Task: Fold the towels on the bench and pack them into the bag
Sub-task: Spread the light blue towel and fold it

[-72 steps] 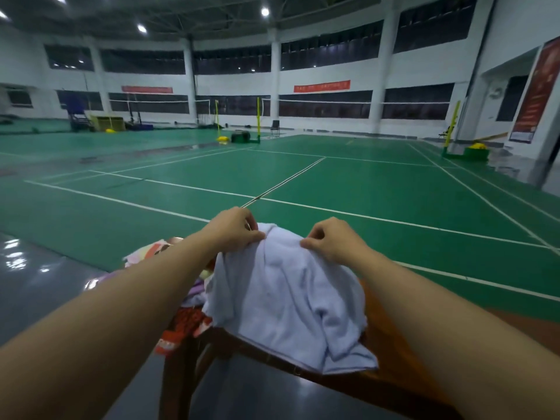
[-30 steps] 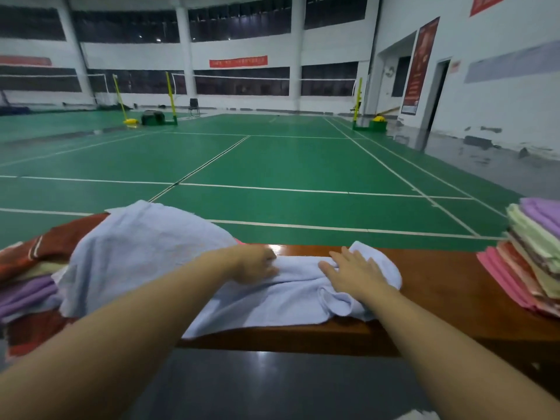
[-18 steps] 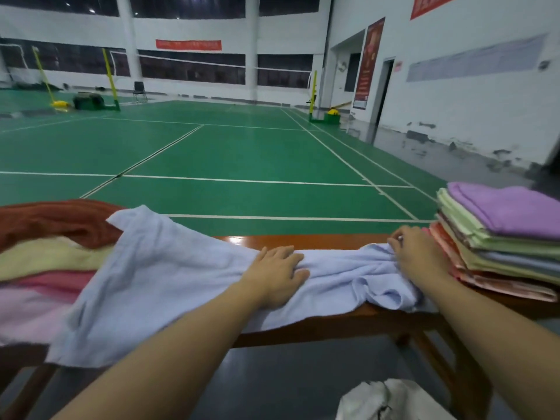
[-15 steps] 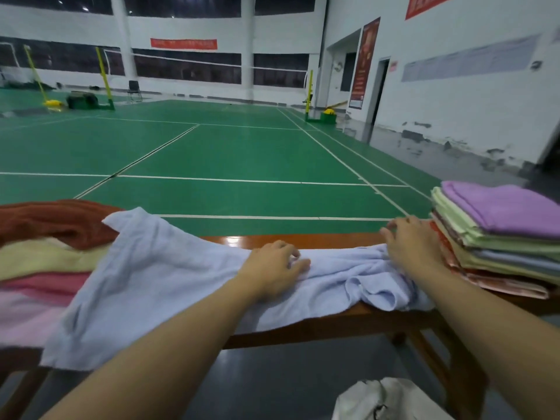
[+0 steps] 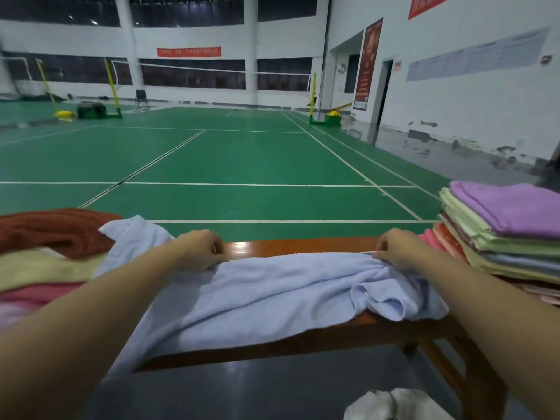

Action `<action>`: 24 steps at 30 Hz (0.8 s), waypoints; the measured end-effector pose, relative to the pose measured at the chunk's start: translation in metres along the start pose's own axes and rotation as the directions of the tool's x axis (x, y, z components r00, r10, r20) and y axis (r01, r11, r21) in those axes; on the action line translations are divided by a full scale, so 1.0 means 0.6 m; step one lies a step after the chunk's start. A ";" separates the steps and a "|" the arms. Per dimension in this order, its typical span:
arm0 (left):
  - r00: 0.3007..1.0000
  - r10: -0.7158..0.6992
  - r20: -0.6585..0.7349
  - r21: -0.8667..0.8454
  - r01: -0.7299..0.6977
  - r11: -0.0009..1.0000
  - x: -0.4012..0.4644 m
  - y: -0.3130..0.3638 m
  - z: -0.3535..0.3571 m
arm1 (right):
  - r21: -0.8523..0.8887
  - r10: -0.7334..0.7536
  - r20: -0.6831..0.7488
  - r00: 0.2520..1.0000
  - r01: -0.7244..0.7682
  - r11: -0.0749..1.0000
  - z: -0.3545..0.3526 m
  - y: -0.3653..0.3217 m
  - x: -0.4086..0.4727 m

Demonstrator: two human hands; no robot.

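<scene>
Lay spread along the wooden bench [image 5: 303, 244], the pale blue towel [image 5: 285, 286], soft, limp and light by the look, pinched at its far edge by left hand [image 5: 201, 248] at 10 o'clock and right hand [image 5: 397, 250] at 2 o'clock, best taken at corners.

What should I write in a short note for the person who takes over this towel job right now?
Left hand and right hand each grip the far edge of the light blue towel, spread on the bench.
Done: folded stack at the right end.
Left: fold this towel, then the unfolded pile at the left, and pack all into the white bag on the floor.
</scene>
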State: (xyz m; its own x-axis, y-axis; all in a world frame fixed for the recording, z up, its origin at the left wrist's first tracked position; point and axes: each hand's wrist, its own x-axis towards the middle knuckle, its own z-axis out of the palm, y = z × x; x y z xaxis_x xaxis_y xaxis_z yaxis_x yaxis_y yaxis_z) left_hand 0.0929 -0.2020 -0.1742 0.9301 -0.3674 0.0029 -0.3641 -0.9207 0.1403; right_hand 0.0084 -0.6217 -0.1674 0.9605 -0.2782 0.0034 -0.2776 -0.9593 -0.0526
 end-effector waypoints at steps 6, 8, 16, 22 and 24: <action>0.999 0.021 0.040 -0.122 -0.016 0.992 0.006 -0.001 -0.042 | 0.451 0.138 -0.155 0.978 -0.054 0.891 -0.020 0.009 0.012; 1.000 -0.023 -0.015 -0.206 0.020 0.978 0.006 -0.001 -0.055 | 0.523 0.192 -0.198 0.961 -0.062 0.850 -0.025 0.004 0.018; 0.903 -0.113 -0.415 -0.129 0.064 0.990 0.025 -0.007 -0.033 | 0.513 0.080 -0.403 0.911 0.153 0.845 -0.045 -0.018 0.049; 0.781 0.071 -0.621 -0.011 -0.099 0.995 -0.003 0.075 0.014 | 0.295 0.048 -0.313 0.949 0.049 0.954 0.020 -0.017 0.043; 0.858 0.123 -0.498 -0.136 -0.217 0.967 -0.026 0.125 0.034 | 0.295 0.140 -0.360 0.922 -0.030 0.955 0.034 -0.028 0.021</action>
State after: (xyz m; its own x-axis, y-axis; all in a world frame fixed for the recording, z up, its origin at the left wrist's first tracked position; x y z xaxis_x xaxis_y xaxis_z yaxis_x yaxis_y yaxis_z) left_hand 0.0502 -0.2679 -0.1837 0.7777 -0.3632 0.5131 -0.5476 -0.7923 0.2692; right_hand 0.0257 -0.6082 -0.1867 0.8406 -0.4084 0.3557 -0.2882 -0.8934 -0.3446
